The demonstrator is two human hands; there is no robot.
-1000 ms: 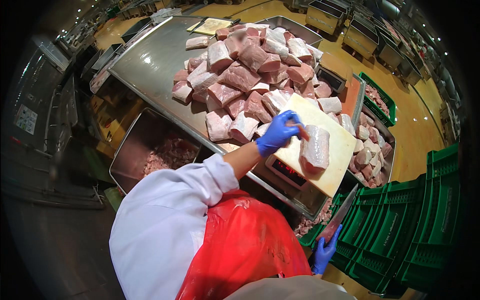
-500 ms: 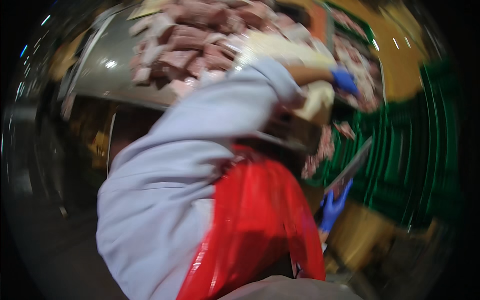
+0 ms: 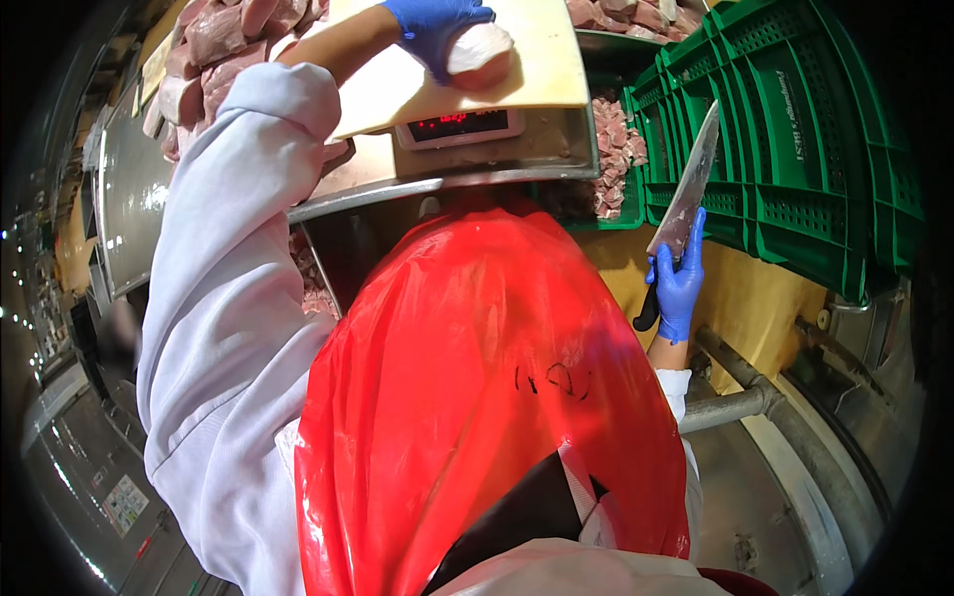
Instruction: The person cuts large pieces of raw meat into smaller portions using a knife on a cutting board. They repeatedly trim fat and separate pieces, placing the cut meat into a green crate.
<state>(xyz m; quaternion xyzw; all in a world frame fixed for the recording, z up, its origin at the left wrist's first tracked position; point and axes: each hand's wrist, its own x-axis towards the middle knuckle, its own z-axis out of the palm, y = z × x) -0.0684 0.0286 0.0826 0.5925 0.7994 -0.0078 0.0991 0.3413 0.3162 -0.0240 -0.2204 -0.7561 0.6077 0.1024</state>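
Back on the board (image 3: 552, 55), the left hand (image 3: 434, 28) touches meat (image 3: 481, 56).

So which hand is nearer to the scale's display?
Left: the left hand, at the meat, is just beyond the display; the right hand, holding the knife, is off to its right and lower in view.
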